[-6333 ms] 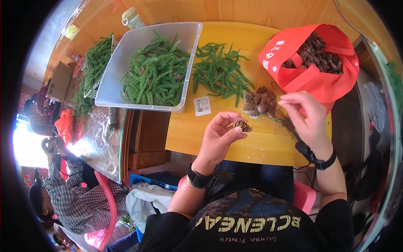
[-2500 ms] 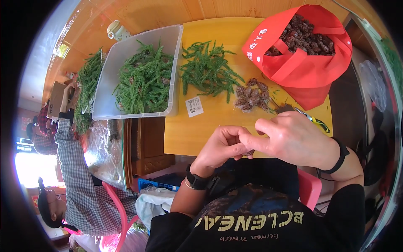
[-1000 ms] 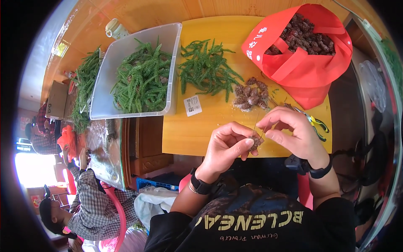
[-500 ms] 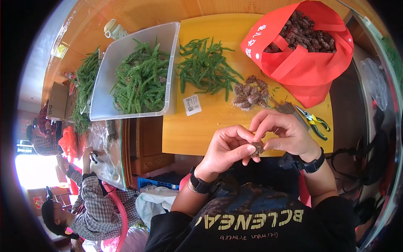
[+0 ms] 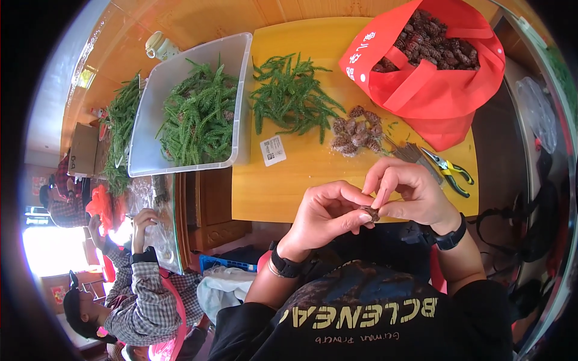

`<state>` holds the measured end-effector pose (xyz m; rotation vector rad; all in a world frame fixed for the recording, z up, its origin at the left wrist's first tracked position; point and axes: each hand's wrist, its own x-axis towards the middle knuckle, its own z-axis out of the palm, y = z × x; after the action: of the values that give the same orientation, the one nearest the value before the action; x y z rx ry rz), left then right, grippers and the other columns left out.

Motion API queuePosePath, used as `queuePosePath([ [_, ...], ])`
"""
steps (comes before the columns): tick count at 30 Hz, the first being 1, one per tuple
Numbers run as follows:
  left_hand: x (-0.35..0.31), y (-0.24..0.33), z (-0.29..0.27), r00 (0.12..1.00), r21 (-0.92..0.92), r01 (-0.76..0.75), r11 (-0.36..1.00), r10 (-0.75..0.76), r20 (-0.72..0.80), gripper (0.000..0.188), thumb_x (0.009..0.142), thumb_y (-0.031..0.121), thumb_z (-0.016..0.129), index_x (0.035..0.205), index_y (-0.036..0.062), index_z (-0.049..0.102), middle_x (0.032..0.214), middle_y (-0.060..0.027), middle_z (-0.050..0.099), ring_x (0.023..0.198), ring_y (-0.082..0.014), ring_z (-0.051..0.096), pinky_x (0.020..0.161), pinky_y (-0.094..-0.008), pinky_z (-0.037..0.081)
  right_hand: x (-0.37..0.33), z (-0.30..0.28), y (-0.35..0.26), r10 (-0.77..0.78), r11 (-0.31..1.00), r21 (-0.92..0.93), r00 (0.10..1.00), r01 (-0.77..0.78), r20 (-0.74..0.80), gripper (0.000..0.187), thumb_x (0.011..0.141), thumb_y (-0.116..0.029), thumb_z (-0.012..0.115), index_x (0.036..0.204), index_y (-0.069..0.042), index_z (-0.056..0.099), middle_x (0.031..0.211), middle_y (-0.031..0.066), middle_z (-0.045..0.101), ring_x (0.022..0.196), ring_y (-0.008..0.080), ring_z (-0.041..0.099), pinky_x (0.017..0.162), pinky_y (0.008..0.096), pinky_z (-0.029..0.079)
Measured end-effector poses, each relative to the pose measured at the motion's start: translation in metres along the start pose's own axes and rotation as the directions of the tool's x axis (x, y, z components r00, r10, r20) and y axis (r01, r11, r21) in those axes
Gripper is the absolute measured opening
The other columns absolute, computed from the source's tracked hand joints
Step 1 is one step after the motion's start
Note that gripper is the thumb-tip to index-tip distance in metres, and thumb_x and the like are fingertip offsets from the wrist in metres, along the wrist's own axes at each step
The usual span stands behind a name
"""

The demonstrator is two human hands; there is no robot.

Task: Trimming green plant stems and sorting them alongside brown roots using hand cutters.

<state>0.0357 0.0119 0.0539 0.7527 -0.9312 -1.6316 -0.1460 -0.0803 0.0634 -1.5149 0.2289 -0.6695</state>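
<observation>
Between the fingertips of both hands, just past the table's near edge, is a small brown pine cone (image 5: 374, 213). My left hand (image 5: 327, 212) pinches it between thumb and fingers. The thumb and fingers of my right hand (image 5: 414, 195) are closed on its other side; whether they also hold a wire is too small to tell. Beyond my hands lies a little heap of pine cones (image 5: 359, 133). A bundle of thin brown sticks or wires (image 5: 412, 154) sits behind my right hand, partly hidden by it. Beside the bundle are yellow-and-black pliers (image 5: 450, 171).
A red bag (image 5: 430, 108) full of pine cones stands at the far right of the yellow table (image 5: 289, 192). Green sprigs (image 5: 295, 96) lie mid-table near a white label card (image 5: 273, 151). At left is a translucent bin (image 5: 141, 150) of sprigs. A co-worker (image 5: 144, 295) sits at lower left.
My hands stay together on the pine cone, which has turned and is more covered by my fingers. My right fingers have shifted slightly. The co-worker's hand at left has lifted.
</observation>
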Motion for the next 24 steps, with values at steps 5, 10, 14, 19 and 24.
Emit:
queuePosePath([
  [5, 0.001, 0.003, 0.007, 0.999, 0.137, -0.033, 0.990, 0.036, -0.025, 0.019, 0.082, 0.002, 0.066, 0.099, -0.0025, 0.060, 0.087, -0.0073, 0.066, 0.079, -0.0097, 0.062, 0.064, -0.0201, 0.050, -0.004, -0.003, -0.001, 0.017, 1.000, -0.009, 1.000, -0.017, -0.018, 0.018, 0.070, -0.013, 0.076, 0.073, -0.006, 0.059, 0.089, 0.0081, 0.057, 0.084, 0.0168, 0.054, 0.073, 0.0270, 0.041],
  [10, 0.000, 0.001, 0.005, 0.998, 0.170, -0.059, 0.984, 0.064, -0.025, 0.018, 0.083, 0.003, 0.065, 0.099, -0.0014, 0.060, 0.088, -0.0066, 0.065, 0.077, -0.0088, 0.062, 0.064, -0.0202, 0.050, -0.004, -0.003, -0.010, -0.046, 0.965, -0.258, 0.998, 0.033, -0.044, 0.019, 0.069, -0.012, 0.076, 0.071, -0.007, 0.058, 0.081, 0.0065, 0.059, 0.076, 0.0161, 0.056, 0.068, 0.0264, 0.043],
  [14, 0.001, 0.003, 0.007, 0.998, 0.072, -0.009, 0.997, 0.013, -0.056, 0.016, 0.083, 0.002, 0.065, 0.098, -0.0018, 0.060, 0.089, -0.0064, 0.065, 0.077, -0.0090, 0.062, 0.066, -0.0205, 0.051, -0.009, 0.003, -0.005, -0.147, 0.958, -0.266, 0.978, 0.103, -0.149, 0.019, 0.069, -0.010, 0.076, 0.071, -0.006, 0.058, 0.080, 0.0068, 0.059, 0.073, 0.0163, 0.057, 0.065, 0.0259, 0.043],
  [19, 0.002, -0.001, 0.010, 0.991, 0.185, -0.059, 0.981, 0.080, -0.109, 0.014, 0.084, 0.003, 0.064, 0.097, -0.0016, 0.060, 0.089, -0.0062, 0.065, 0.077, -0.0085, 0.062, 0.065, -0.0196, 0.050, -0.007, 0.006, -0.015, -0.319, 0.736, -0.651, 0.943, 0.185, -0.092, 0.018, 0.065, -0.005, 0.075, 0.073, -0.005, 0.059, 0.080, 0.0077, 0.062, 0.070, 0.0203, 0.060, 0.060, 0.0292, 0.046],
  [24, 0.004, -0.006, 0.006, 0.980, 0.272, -0.042, 0.961, 0.092, -0.174, 0.015, 0.084, 0.004, 0.064, 0.098, -0.0013, 0.059, 0.090, -0.0059, 0.065, 0.077, -0.0082, 0.062, 0.063, -0.0189, 0.050, -0.008, 0.015, -0.016, -0.428, 0.521, -0.833, 0.901, 0.185, -0.067, 0.018, 0.063, -0.001, 0.073, 0.076, -0.004, 0.061, 0.079, 0.0075, 0.062, 0.065, 0.0222, 0.060, 0.056, 0.0300, 0.047],
])
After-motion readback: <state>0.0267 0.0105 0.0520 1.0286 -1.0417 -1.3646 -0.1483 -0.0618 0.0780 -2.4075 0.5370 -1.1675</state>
